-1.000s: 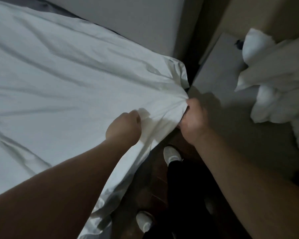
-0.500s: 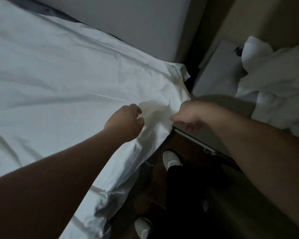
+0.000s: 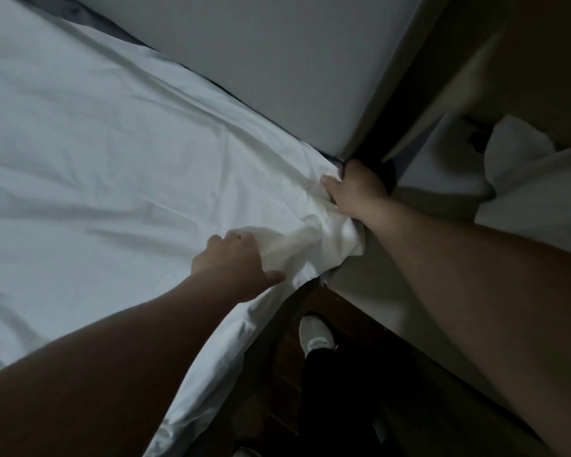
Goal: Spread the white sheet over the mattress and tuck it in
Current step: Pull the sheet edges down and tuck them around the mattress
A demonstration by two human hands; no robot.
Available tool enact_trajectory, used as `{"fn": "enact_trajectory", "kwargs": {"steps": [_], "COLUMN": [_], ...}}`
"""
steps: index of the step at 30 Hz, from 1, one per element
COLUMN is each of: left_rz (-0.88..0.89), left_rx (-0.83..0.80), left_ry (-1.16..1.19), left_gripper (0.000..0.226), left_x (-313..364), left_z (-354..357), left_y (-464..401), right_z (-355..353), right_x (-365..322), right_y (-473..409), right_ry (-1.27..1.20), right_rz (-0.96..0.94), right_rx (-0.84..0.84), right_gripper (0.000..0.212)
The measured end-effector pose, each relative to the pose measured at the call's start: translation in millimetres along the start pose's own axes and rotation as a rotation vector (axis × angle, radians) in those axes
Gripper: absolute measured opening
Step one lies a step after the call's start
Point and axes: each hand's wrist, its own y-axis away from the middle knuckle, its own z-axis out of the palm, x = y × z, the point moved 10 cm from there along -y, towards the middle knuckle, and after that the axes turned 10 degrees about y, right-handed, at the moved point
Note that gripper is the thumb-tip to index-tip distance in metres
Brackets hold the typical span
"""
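Fingers [image 3: 332,183] of right hand [image 3: 356,189] pressing white sheet [image 3: 112,159] corner, left hand [image 3: 234,265] flat beside

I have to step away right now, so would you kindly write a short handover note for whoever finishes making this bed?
Left hand: fingers spread, pressing flat on the white sheet near the corner.
Right hand: at the mattress corner beside the headboard, pushing bunched sheet down; its fingers are hidden.
Done: sheet spread over the mattress top, with wrinkles.
Left: the corner bunch is loose and the near side edge hangs untucked. Tuck both, then smooth.
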Motion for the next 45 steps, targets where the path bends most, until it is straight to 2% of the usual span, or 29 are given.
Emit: {"fn": "enact_trajectory", "kwargs": {"steps": [2,4,7,9,11,15,17,19,21,22,24,25,26,27,28,29,31,32,34,35,36,38,40,41,43,45], "left_rz": [0.016,0.054,0.114,0.158,0.238,0.424,0.409,0.356,0.291,0.253,0.151,0.093,0.041,-0.004,-0.033,-0.048,-0.075,-0.085,-0.090,-0.096,-0.094,-0.050,-0.021,-0.001,0.081,0.157], "left_rx": [0.026,0.041,0.046,0.025,-0.105,-0.582,-0.687,-0.715,-0.617,-0.505,-0.176,-0.020,0.088,0.133,0.129,0.105,0.063,0.058,0.065,0.068,0.064,0.024,-0.009,-0.016,0.009,0.034], "left_ry": [-0.036,-0.066,-0.150,-0.199,-0.211,-0.320,-0.288,-0.241,-0.168,-0.101,0.061,0.121,0.154,0.156,0.138,0.108,0.017,-0.017,-0.040,-0.043,-0.043,-0.037,-0.058,-0.103,-0.183,-0.146], "left_gripper": [0.091,0.067,0.032,0.022,0.020,0.032,0.028,0.025,0.029,0.033,0.037,0.040,0.046,0.056,0.065,0.074,0.081,0.076,0.051,0.038,0.034,0.037,0.031,0.024,0.011,0.004], "left_x": [3.0,9.9,21.4,28.2,36.5,45.0,35.0,22.9,17.0,16.3,10.1,3.9,-1.4,-5.4,-6.9,-6.0,-2.3,-0.7,0.7,1.4,2.2,9.1,13.5,16.3,24.6,32.7], "left_z": [7.1,11.3,16.6,21.6,33.8,75.9,84.5,86.6,81.5,73.9,45.3,32.2,23.1,20.2,22.3,26.1,33.2,34.8,39.4,40.8,42.2,43.9,41.0,40.2,34.4,29.1], "left_y": [-6.1,-8.5,-7.6,-6.5,-0.4,44.4,58.4,64.4,54.7,45.5,28.2,24.0,23.0,22.4,22.0,21.9,21.5,20.4,15.9,14.7,13.6,11.9,11.5,11.7,16.3,19.1], "right_z": [-2.9,-13.2,-46.1,-58.3,-58.8,-42.6,-47.7,-57.7,-46.8,-31.4,9.0,27.2,42.6,56.5,65.4,70.8,77.8,76.1,55.9,42.5,41.3,62.8,79.0,78.0,67.6,58.4], "right_x": [1.4,7.6,28.2,45.3,58.2,72.9,72.5,68.3,56.4,49.2,38.9,35.2,31.1,25.6,15.8,9.6,16.9,25.4,33.3,31.3,28.1,22.2,18.3,19.0,18.7,9.5], "right_y": [0.0,0.6,-9.9,-26.8,-37.9,-40.0,-34.0,-17.1,2.4,12.8,31.5,40.9,48.4,55.4,62.7,66.6,44.3,24.7,19.1,32.4,41.9,55.3,66.7,68.7,60.8,59.3], "right_ry": [0.118,0.249,0.339,0.348,0.361,0.324,0.214,0.046,-0.089,-0.187,-0.442,-0.537,-0.598,-0.668,-0.762,-0.859,-1.005,-1.052,-1.092,-1.108,-1.108,-1.020,-0.880,-0.809,-0.717,-0.662], "right_rz": [-0.079,-0.127,-0.053,0.021,0.087,0.199,0.228,0.233,0.212,0.223,0.296,0.337,0.365,0.380,0.384,0.391,0.363,0.325,0.282,0.306,0.342,0.370,0.369,0.362,0.319,0.264], "right_rx": [0.000,0.018,0.120,0.168,0.188,0.112,0.127,0.212,0.174,0.075,-0.162,-0.275,-0.387,-0.481,-0.548,-0.554,-0.389,-0.260,-0.058,-0.032,-0.084,-0.332,-0.481,-0.451,-0.264,-0.162], "right_gripper": [0.047,0.040,0.031,0.027,0.032,0.041,0.052,0.061,0.073,0.082,0.096,0.095,0.084,0.063,0.039,0.026,0.044,0.053,0.061,0.060,0.052,0.034,0.038,0.044,0.064,0.073]}}
